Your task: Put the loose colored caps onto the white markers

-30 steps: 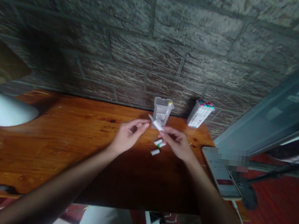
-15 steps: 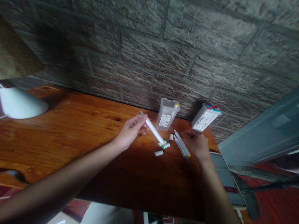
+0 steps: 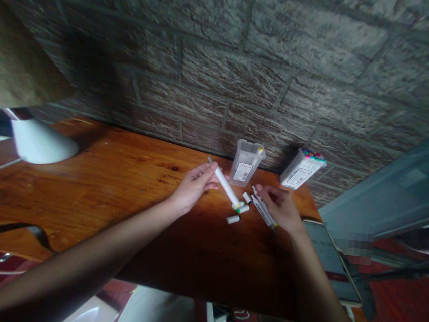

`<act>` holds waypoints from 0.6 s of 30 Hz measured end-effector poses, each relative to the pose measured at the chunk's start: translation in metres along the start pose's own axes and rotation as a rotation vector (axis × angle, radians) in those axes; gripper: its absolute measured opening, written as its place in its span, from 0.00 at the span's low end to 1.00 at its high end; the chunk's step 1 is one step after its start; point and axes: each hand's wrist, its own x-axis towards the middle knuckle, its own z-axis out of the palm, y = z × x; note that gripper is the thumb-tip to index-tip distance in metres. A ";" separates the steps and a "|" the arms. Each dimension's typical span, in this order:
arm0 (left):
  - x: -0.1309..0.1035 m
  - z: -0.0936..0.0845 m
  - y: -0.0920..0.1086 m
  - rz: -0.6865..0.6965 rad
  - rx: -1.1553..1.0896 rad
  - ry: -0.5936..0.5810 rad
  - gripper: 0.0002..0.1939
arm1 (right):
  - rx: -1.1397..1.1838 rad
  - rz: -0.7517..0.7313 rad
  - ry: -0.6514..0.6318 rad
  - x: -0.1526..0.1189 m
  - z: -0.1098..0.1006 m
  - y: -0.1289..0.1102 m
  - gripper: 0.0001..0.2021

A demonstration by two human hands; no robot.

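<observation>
My left hand (image 3: 197,183) is closed around a white marker (image 3: 227,187). The marker slants down to the right, with a bare grey-blue tip at its upper end and yellow near its lower end. My right hand (image 3: 280,206) has its fingers bent together over the upper end of white markers (image 3: 264,212) lying on the table; what is between its fingertips is hidden. Loose caps lie between the hands: one with a dark end (image 3: 247,198), a green-ended one (image 3: 242,209) and a white one (image 3: 233,219).
Behind the hands stands a clear plastic case (image 3: 245,161) with a yellow-ended marker in it. A second case (image 3: 302,169) is packed with coloured markers. A tablet (image 3: 332,261) lies at the table's right edge, a lamp (image 3: 42,142) at left. A brick wall (image 3: 204,104) rises behind.
My right hand has moved left and down onto the markers, its fingers now over their upper end. The dark-ended cap has turned slightly. My left hand keeps its marker. The view has shifted a little.
</observation>
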 end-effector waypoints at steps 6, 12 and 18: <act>-0.005 0.005 -0.003 0.148 0.131 -0.009 0.19 | 0.255 -0.101 -0.246 -0.019 0.041 -0.032 0.22; -0.009 0.007 -0.002 0.102 0.106 -0.108 0.19 | 0.274 -0.004 -0.077 -0.018 0.056 -0.024 0.27; -0.002 0.008 0.004 0.027 -0.164 -0.042 0.12 | 0.135 -0.062 -0.017 -0.021 0.064 -0.044 0.30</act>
